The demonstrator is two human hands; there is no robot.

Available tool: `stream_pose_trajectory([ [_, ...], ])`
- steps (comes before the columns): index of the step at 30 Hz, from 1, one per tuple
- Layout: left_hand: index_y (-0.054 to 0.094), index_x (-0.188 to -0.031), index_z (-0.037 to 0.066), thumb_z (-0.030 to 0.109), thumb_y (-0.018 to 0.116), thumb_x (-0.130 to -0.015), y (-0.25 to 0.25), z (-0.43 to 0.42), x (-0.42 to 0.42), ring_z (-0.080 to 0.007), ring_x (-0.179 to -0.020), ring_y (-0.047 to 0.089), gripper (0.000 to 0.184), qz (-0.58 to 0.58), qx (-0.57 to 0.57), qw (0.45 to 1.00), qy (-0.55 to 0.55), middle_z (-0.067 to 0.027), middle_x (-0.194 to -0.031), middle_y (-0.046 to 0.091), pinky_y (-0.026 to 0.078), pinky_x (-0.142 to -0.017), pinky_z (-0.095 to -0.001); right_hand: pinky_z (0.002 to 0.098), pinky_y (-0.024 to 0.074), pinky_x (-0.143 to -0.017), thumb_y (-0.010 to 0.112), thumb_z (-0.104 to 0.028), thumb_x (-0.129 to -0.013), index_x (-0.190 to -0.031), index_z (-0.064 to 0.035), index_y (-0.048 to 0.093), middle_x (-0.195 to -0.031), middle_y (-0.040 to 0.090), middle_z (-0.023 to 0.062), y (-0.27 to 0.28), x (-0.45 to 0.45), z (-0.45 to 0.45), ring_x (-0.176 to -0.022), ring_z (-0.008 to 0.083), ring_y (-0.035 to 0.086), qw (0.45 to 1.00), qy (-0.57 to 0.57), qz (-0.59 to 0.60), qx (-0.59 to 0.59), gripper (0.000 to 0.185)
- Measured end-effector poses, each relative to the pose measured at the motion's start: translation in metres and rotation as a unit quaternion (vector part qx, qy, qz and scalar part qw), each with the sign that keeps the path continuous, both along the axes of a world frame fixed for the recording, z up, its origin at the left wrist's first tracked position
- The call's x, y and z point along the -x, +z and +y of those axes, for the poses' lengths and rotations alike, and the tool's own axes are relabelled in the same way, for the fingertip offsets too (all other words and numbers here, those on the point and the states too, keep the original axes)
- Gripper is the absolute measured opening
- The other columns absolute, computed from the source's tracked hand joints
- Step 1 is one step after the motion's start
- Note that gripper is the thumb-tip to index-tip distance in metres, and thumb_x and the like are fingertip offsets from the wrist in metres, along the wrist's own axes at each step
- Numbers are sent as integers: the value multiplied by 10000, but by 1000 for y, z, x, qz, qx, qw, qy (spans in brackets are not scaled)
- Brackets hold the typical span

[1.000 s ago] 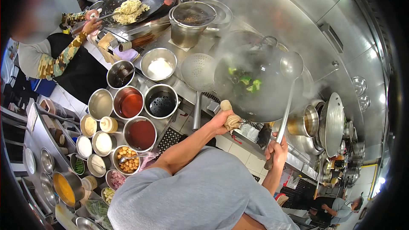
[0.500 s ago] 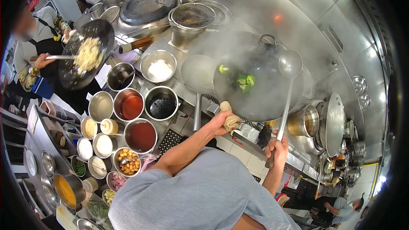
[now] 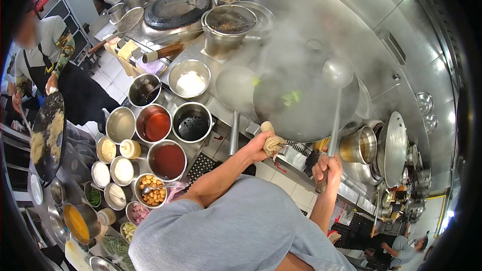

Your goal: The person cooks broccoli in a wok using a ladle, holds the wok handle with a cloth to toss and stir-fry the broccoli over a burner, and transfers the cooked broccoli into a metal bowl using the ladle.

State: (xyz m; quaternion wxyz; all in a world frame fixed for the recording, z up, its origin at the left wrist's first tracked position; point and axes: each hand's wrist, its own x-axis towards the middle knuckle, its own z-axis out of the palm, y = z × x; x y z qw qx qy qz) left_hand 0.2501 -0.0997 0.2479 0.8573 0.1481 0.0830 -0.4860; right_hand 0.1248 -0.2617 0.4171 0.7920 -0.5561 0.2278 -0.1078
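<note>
My left hand (image 3: 259, 146) is closed around a folded beige cloth (image 3: 273, 145) at the near edge of the wok, where a bit of metal handle shows. Steam clouds the wok (image 3: 306, 130), and a few green broccoli florets (image 3: 292, 98) show through it. In my right hand (image 3: 327, 167) is the handle of a long metal ladle (image 3: 338, 73). Its bowl hangs over the right part of the wok. A perforated strainer (image 3: 235, 88) rests just left of the wok, its handle pointing toward me.
Several metal pots of sauces and ingredients, including dark sauce (image 3: 192, 123) and red liquid (image 3: 153, 123), stand at left. A metal pot (image 3: 358, 145) and a large pan (image 3: 392, 149) are at right. A co-worker (image 3: 45, 60) tilts another wok (image 3: 49, 138) at far left.
Steam over my wok has thickened, and the broccoli looks fainter. My ladle has shifted slightly left. The co-worker has moved their wok down and left, tilting it steeply.
</note>
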Motion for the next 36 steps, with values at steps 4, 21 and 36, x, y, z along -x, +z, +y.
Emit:
stream_pose_trajectory([
  [4, 567, -982, -82, 172, 475, -874, 1, -1, -1, -214, -675, 609, 291, 22, -26, 999, 5, -178, -967, 636, 456, -470, -263, 278, 326, -352, 490, -60, -837, -1113, 27, 508, -586, 431, 21, 10, -11, 11, -348, 121, 365, 999, 16, -7, -35, 290],
  [21, 520, -1205, -72, 279, 459, -867, 37, -7, -14, -166, -616, 532, 492, -36, 84, 992, -88, -172, -896, 611, 402, -397, -228, 271, 324, -354, 495, -80, -849, -1153, 46, 493, -586, 439, 27, 56, -41, 59, -340, 123, 365, 995, 87, -32, -30, 329],
  [36, 600, -1005, 14, 244, 479, -944, -3, -60, -70, -205, -718, 649, 267, -51, -49, 995, 71, -115, -856, 660, 526, -560, -352, 295, 405, -358, 521, -50, -809, -1152, 5, 476, -589, 467, 39, -19, 2, -15, -404, 139, 479, 935, 81, 144, 315, 350],
])
